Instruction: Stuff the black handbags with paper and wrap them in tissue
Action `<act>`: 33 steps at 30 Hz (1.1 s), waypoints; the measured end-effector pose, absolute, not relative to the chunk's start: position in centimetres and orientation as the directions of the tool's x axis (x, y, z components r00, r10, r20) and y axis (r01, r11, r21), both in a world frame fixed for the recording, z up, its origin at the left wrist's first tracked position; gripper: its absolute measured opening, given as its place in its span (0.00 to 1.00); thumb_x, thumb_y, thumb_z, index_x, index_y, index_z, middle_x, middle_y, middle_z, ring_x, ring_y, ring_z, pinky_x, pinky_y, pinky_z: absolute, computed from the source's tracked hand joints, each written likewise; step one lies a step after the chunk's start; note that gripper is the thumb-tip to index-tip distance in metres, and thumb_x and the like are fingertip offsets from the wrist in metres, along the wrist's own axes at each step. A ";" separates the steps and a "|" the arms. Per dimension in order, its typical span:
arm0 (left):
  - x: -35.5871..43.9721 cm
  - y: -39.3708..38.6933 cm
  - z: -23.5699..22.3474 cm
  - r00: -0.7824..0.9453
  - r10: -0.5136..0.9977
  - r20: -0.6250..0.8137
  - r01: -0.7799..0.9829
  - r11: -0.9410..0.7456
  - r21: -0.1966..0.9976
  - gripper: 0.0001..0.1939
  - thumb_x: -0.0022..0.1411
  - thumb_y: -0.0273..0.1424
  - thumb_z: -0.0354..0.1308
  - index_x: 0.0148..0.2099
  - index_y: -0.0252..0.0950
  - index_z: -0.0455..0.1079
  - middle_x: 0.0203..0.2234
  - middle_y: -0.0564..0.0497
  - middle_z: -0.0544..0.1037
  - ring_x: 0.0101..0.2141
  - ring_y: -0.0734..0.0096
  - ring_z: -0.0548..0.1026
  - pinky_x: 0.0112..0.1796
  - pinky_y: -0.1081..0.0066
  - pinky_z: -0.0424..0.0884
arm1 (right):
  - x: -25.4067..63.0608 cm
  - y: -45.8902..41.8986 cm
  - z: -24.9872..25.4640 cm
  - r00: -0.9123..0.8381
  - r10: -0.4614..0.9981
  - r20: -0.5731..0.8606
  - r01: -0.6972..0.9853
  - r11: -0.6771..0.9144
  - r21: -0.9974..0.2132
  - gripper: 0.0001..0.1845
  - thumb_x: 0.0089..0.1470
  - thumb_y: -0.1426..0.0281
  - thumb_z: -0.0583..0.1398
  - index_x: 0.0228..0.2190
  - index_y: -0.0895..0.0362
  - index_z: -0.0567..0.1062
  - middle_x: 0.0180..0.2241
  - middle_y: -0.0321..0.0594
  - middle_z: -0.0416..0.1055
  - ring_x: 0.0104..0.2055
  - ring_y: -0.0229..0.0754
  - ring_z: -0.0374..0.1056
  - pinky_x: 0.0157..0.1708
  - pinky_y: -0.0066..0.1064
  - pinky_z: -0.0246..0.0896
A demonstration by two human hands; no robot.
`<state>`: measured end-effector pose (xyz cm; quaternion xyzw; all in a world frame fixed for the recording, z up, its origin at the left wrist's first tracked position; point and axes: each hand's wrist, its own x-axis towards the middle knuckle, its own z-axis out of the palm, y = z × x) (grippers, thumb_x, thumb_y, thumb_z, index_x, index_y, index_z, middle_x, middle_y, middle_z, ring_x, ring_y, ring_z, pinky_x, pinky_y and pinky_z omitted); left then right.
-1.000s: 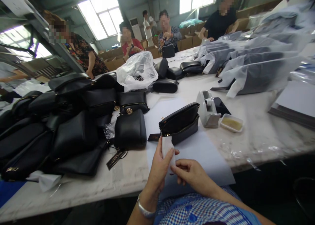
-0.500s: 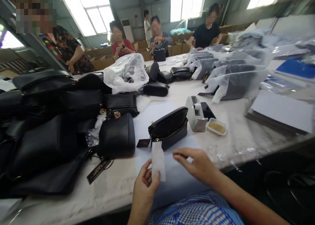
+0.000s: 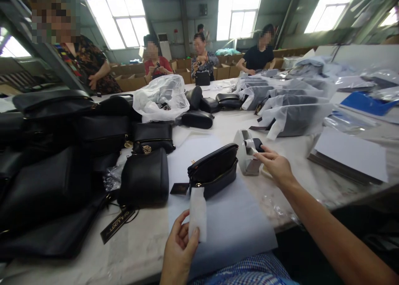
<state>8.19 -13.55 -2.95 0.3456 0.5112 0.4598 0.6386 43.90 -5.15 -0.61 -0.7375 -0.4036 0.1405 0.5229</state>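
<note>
My left hand [image 3: 182, 245] pinches a strip of thin white paper [image 3: 198, 218] between thumb and fingers. The strip's upper end overlaps the lower left corner of a small black zippered bag [image 3: 213, 173], which stands on a white paper sheet [image 3: 237, 218]. A dark hang tag [image 3: 180, 188] lies at the bag's left side. My right hand [image 3: 276, 164] is at the front of a white tape dispenser [image 3: 249, 164], thumb and fingers closed on the tape end by its roll; the tape itself is hard to make out. A black object [image 3: 257, 144] beside the dispenser is partly covered by my fingers.
Several black bags [image 3: 145, 179] crowd the left of the table. White-wrapped bags [image 3: 299, 116] stand in a row at the back right, near a stack of white sheets [image 3: 352, 154]. A crumpled plastic bag [image 3: 160, 96] lies farther back. Several people work beyond the table.
My right hand has moved right and forward from beside the black bag to the tape dispenser, covering the small dish there. My left hand still holds the paper strip.
</note>
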 end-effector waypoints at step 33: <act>7.8 -14.2 -0.3 0.166 0.938 -0.305 -0.269 0.341 0.901 0.32 0.57 0.38 0.65 0.60 0.37 0.59 0.39 0.44 0.78 0.37 0.64 0.78 0.37 0.70 0.73 | 25.3 -13.3 1.0 -0.212 0.967 -0.143 0.333 -0.066 -0.941 0.19 0.57 0.58 0.59 0.22 0.57 0.76 0.20 0.34 0.69 0.24 0.37 0.63 0.25 0.27 0.56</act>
